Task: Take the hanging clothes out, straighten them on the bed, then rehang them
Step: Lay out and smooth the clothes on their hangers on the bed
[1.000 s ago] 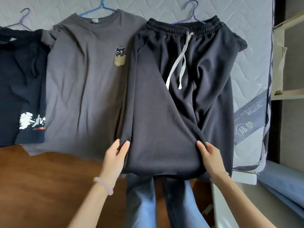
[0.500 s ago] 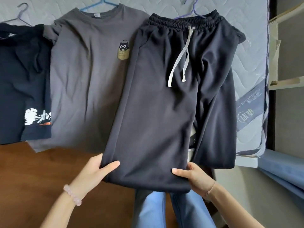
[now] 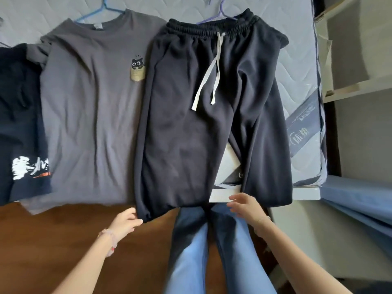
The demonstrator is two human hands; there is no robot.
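Observation:
Black sweatpants (image 3: 191, 124) with a white drawstring lie on the mattress (image 3: 297, 71), their waistband on a purple hanger (image 3: 220, 11). Both legs run down and apart, and their cuffs hang over the bed's front edge. My left hand (image 3: 125, 221) pinches the lower left corner of the left leg's cuff. Just below the bed edge, between the two legs, my right hand (image 3: 246, 206) hovers with fingers spread, holding nothing and close to the right leg's inner hem.
A grey T-shirt (image 3: 89, 115) on a blue hanger (image 3: 101, 11) lies left of the pants, with a dark printed shirt (image 3: 19, 124) beyond it. My jeans-clad legs (image 3: 203, 251) stand on the wooden floor (image 3: 53, 240). Shelving (image 3: 360, 85) and blue fabric (image 3: 360, 204) are at the right.
The bunched left leg has been drawn down and now lies flat, apart from the right leg. My right hand has let go of the cloth; my left has slid to the cuff corner.

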